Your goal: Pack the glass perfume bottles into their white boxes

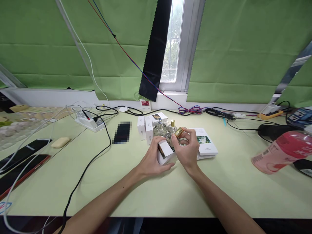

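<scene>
My left hand (151, 161) is closed round a small white box (166, 150), tilted on the table with a dark picture on one face. Just right of it, my right hand (187, 148) pinches a shiny gold cap (179, 132) between thumb and fingers. Whether a bottle hangs below that cap is hidden by the hand. Right behind both hands stand glass perfume bottles, one with a silver top (160, 128) and one with a gold top (172, 125). White cartons (149, 130) stand to their left. A flat white box with a flower picture (206, 143) lies beyond my right hand.
A pink drink bottle (280, 151) leans in at the right. A white power strip (90, 122) with black cables lies at the left, near dark phones or tablets (23, 152) and a cream-coloured case (60, 142). One black cable (83, 175) runs down over the table's front edge.
</scene>
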Demonstrator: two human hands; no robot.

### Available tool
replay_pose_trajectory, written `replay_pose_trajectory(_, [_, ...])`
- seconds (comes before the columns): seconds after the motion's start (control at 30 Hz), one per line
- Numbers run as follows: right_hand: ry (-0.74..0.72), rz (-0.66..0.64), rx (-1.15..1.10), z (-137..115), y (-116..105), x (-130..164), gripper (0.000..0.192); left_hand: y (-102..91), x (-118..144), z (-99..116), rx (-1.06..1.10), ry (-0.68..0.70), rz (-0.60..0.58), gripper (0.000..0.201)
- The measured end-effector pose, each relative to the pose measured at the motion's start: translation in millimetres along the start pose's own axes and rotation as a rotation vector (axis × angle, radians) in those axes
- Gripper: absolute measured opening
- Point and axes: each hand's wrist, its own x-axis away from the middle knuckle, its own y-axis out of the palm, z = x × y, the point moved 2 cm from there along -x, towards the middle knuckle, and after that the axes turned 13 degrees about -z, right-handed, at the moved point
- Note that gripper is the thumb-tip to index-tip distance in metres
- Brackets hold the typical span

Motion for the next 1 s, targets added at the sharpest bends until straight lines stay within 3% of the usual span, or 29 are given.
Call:
replay_pose_trajectory(0.5, [-0.001,-0.046,0.01,-0.2,2.6,1.2,0.032,12.5,1.4,4.6,0.042,-0.121,0.163,0.065])
replay_pose_trajectory(1.0, [0.12,-0.121,-0.027,0.3,2.0,-3.3,0.031,8.8,1.0,7.7,-0.03,-0.129,0.19,0.059])
